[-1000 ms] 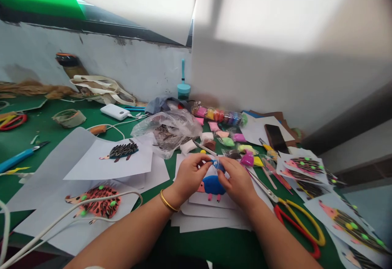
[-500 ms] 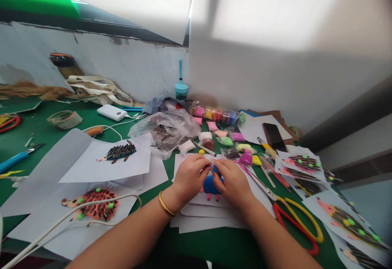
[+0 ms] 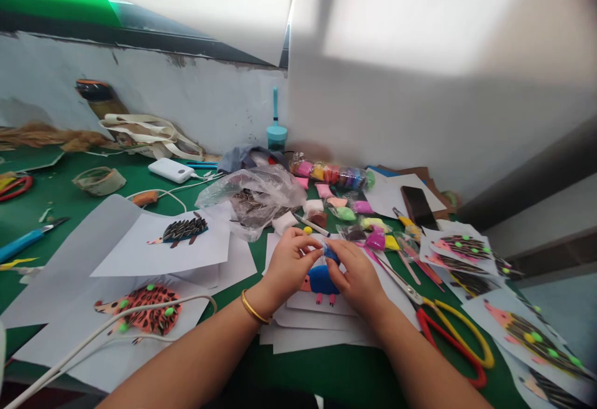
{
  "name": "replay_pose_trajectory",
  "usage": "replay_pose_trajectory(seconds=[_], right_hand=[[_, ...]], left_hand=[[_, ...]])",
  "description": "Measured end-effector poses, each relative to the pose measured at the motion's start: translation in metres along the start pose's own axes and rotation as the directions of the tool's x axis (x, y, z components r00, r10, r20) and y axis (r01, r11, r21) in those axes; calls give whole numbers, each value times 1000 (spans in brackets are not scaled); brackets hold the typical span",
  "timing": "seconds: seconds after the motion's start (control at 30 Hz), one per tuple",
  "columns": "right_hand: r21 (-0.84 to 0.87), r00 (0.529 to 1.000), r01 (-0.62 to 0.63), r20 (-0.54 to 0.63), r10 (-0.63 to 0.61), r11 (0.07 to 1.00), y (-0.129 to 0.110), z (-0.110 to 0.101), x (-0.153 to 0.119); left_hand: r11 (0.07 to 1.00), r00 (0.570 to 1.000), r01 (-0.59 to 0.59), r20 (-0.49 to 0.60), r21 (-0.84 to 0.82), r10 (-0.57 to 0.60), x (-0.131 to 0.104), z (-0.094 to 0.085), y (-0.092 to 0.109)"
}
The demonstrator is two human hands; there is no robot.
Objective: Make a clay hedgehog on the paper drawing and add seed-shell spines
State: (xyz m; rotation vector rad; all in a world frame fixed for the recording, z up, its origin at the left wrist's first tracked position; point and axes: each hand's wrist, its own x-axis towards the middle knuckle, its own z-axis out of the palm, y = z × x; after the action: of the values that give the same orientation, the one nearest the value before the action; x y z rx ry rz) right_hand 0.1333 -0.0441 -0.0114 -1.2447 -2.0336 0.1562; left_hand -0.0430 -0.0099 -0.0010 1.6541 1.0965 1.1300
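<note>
Both hands meet over a stack of white paper in front of me. My right hand pinches a small clear packet of blue clay. Thumb and fingers of my left hand close on the packet's left, clear plastic end. Just below lies a clay hedgehog picture with a blue body, a pink face and pink feet; my right fingers partly cover it. A yellow clay ball and a pen sit beyond my left hand.
Scissors with red and yellow handles lie right of the paper. Behind are clay packets and a plastic bag of seeds. Finished hedgehog pictures flank both sides. A white cable crosses the left side.
My fingers have shifted slightly up and apart around the blue clay packet, so more of the packet and of the blue hedgehog beneath shows.
</note>
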Motion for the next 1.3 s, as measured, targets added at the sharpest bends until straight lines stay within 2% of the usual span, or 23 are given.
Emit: replay_pose_trajectory(seconds=[0.13, 0.2, 0.37, 0.57, 0.77, 0.93, 1.03, 1.13, 1.3], right_hand=[[15, 1000, 3, -2, -3, 1000, 0, 2, -1], [22, 1000, 7, -6, -7, 1000, -1, 3, -1], [58, 999, -7, 35, 5, 998, -4, 5, -1], [56, 997, -36, 63, 32, 998, -1, 2, 1], [44, 997, 15, 79, -18, 999, -6, 3, -1], [-24, 1000, 5, 18, -5, 1000, 0, 0, 1], [-64, 1000, -7, -30, 5, 998, 3, 1, 1], [-51, 1000, -20, -9, 20, 998, 3, 4, 1], [57, 999, -43, 26, 42, 997, 3, 6, 0]], left_hand=[[924, 978, 205, 95, -322, -184, 1, 6, -5], [893, 967, 251, 130, -375, -217, 2, 6, -7], [946, 974, 223, 13, -235, -226, 3, 1, -4], [879, 960, 276, 155, -388, -232, 3, -1, 3], [918, 951, 299, 166, -263, -262, 1, 3, 0], [906, 955, 276, 202, -322, -219, 0, 3, 3], [961, 976, 194, 135, -199, -169, -1, 4, 4], [988, 988, 137, 77, -69, -132, -1, 5, 2], [974, 986, 167, 30, -152, -165, 2, 4, -3]])
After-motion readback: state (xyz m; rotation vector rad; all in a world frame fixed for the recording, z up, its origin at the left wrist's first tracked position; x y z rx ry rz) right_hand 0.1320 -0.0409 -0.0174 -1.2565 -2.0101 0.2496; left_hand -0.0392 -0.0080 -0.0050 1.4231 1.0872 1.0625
